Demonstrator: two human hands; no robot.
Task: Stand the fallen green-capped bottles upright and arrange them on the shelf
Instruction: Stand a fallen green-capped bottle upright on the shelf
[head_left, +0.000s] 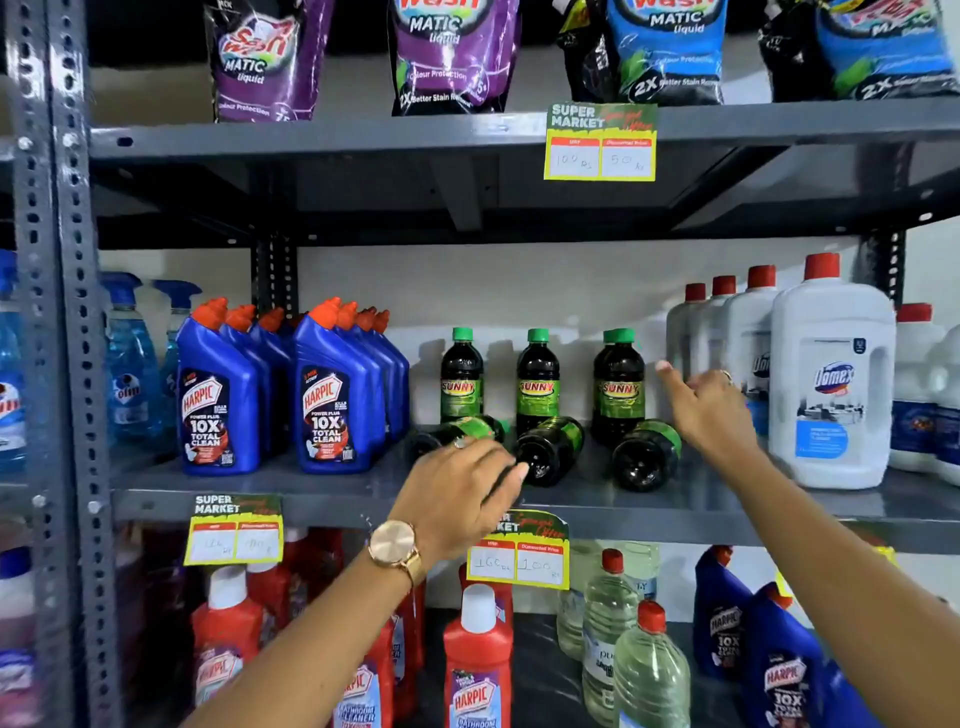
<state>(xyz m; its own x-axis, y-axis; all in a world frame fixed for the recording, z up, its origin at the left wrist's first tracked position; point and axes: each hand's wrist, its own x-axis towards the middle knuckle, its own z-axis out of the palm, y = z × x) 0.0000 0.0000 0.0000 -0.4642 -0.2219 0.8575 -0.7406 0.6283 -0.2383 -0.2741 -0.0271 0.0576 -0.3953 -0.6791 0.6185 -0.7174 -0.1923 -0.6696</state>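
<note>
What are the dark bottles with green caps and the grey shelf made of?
The green-capped bottles look like glossy dark plastic, though glass is possible: light glints off them, and the caps look like matte plastic. The shelf seems to be grey painted metal, judging by its thin folded edge and the punched holes in the upright post.

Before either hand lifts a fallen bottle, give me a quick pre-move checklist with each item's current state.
1. Fallen bottles counted: three, left, middle, right: ok.
2. Left hand gripping one: over the left and middle bottles, grip hidden: cannot tell.
3. Right hand free: open, holding nothing: ok.
4. Upright bottles steady behind: ok.
5. Room on the shelf front to stand them: ok.
6. Caps closed on the fallen bottles: caps face away: cannot tell.
</note>
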